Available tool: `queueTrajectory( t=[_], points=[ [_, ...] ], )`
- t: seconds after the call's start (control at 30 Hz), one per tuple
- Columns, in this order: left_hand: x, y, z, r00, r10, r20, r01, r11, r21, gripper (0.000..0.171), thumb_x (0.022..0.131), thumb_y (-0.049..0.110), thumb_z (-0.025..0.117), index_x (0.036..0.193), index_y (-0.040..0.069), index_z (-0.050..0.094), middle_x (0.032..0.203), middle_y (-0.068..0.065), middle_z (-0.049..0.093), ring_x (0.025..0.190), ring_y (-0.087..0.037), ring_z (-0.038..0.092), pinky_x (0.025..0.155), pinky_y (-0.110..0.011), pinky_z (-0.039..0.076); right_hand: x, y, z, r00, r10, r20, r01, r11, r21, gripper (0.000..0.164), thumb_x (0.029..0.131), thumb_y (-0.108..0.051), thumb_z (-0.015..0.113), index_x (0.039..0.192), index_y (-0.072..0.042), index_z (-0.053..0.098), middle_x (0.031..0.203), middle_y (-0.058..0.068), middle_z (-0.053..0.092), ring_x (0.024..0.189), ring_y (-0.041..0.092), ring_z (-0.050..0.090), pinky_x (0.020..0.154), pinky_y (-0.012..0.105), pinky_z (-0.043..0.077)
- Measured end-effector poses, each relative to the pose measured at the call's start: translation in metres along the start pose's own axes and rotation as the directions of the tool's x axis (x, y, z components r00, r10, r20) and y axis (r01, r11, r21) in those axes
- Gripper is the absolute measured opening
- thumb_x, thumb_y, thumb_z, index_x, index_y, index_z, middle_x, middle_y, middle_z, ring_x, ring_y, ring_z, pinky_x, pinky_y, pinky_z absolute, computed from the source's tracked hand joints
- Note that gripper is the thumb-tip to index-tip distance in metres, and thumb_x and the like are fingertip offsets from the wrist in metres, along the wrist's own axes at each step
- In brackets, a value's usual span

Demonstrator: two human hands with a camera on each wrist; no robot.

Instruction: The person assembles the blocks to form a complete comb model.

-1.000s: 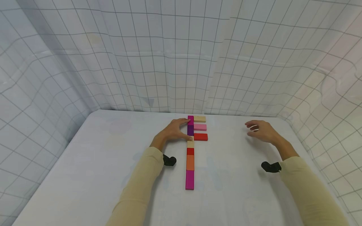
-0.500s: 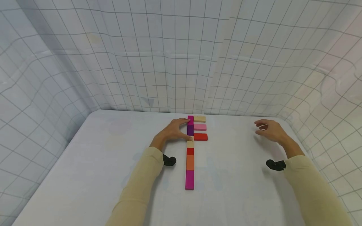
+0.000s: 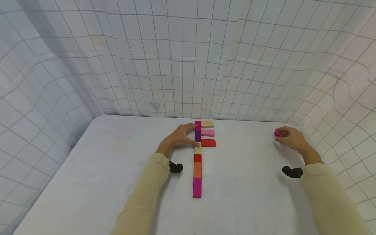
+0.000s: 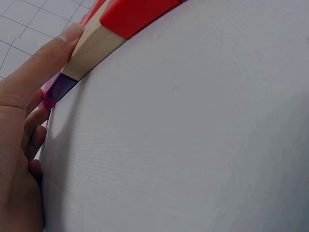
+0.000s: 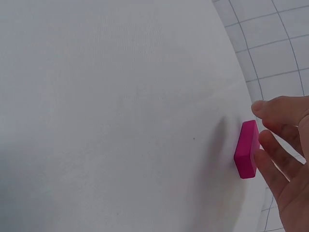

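Observation:
A straight row of coloured wooden blocks runs away from me along the table. My left hand (image 3: 181, 134) spans its far part, thumb and fingers spread. The thumb tip touches the cream block (image 4: 94, 50), and a fingertip is at the far magenta block (image 3: 198, 124). Between them lies the purple block (image 3: 198, 135). Over on the right, my right hand (image 3: 290, 137) hovers around another magenta block (image 5: 247, 150), fingers loosely bent. In the right wrist view its fingertips overlap the block's edge, while a gap shows between thumb and block.
Cream (image 3: 207, 124), pink (image 3: 208, 133) and red (image 3: 208, 143) blocks jut from the row's right side. Nearer me the row continues with red (image 3: 197, 158), orange (image 3: 197, 169) and magenta (image 3: 197, 187) blocks. A checked curtain (image 3: 191, 65) surrounds the white table (image 3: 97, 169).
My right hand has moved right, and the magenta block by its fingers now shows where none was visible before. The left hand and the row have stayed still.

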State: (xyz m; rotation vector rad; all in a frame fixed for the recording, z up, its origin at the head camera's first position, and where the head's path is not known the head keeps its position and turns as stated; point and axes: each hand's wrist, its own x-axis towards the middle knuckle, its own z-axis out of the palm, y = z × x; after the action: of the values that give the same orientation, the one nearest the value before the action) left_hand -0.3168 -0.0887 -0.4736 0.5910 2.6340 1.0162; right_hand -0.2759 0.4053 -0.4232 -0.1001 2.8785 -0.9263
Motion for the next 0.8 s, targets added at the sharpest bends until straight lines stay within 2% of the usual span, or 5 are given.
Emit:
queueTrajectory(
  t=[0.13, 0.4, 0.67, 0.8],
  points=[
    [0.0, 0.0, 0.0, 1.0, 0.0, 0.0, 0.0, 1.0, -0.004, 0.102, 0.077, 0.052, 0.087, 0.162, 0.024, 0.04, 0.167, -0.006, 0.03, 0.152, -0.031, 0.021, 0.12, -0.057, 0.024, -0.004, 0.007, 0.0, 0.999, 0.038, -0.027, -0.037, 0.999, 0.021, 0.051, 0.101, -0.018, 0.067, 0.142, 0.009, 0.052, 0.134, 0.036, 0.054, 0.125, 0.051, 0.052, 0.095, 0.054, 0.052],
    [-0.001, 0.001, 0.0, 1.0, -0.013, 0.001, 0.013, 1.0, 0.001, 0.101, 0.077, 0.052, 0.087, 0.162, 0.023, 0.039, 0.167, -0.006, 0.031, 0.151, -0.03, 0.022, 0.119, -0.058, 0.026, -0.008, 0.018, 0.002, 0.994, 0.089, -0.07, -0.084, 0.994, 0.069, 0.054, 0.102, -0.023, 0.067, 0.144, 0.007, 0.049, 0.135, 0.036, 0.053, 0.123, 0.05, 0.051, 0.092, 0.053, 0.051],
    [-0.003, 0.004, -0.001, 1.0, -0.021, 0.003, 0.021, 1.0, 0.004, 0.101, 0.077, 0.052, 0.086, 0.162, 0.022, 0.039, 0.167, -0.007, 0.03, 0.151, -0.031, 0.023, 0.119, -0.058, 0.028, -0.008, 0.026, 0.005, 0.991, 0.102, -0.091, -0.096, 0.993, 0.066, 0.06, 0.1, -0.021, 0.07, 0.147, 0.008, 0.046, 0.136, 0.036, 0.051, 0.125, 0.051, 0.049, 0.094, 0.055, 0.049],
    [-0.002, 0.004, 0.0, 1.0, -0.025, 0.004, 0.025, 1.0, 0.004, 0.101, 0.077, 0.051, 0.086, 0.162, 0.022, 0.039, 0.167, -0.007, 0.03, 0.151, -0.03, 0.023, 0.118, -0.058, 0.029, -0.007, 0.031, 0.008, 0.988, 0.102, -0.112, -0.099, 0.994, 0.036, 0.063, 0.099, -0.022, 0.07, 0.147, 0.01, 0.044, 0.137, 0.036, 0.051, 0.124, 0.052, 0.048, 0.098, 0.06, 0.047]
  ],
)
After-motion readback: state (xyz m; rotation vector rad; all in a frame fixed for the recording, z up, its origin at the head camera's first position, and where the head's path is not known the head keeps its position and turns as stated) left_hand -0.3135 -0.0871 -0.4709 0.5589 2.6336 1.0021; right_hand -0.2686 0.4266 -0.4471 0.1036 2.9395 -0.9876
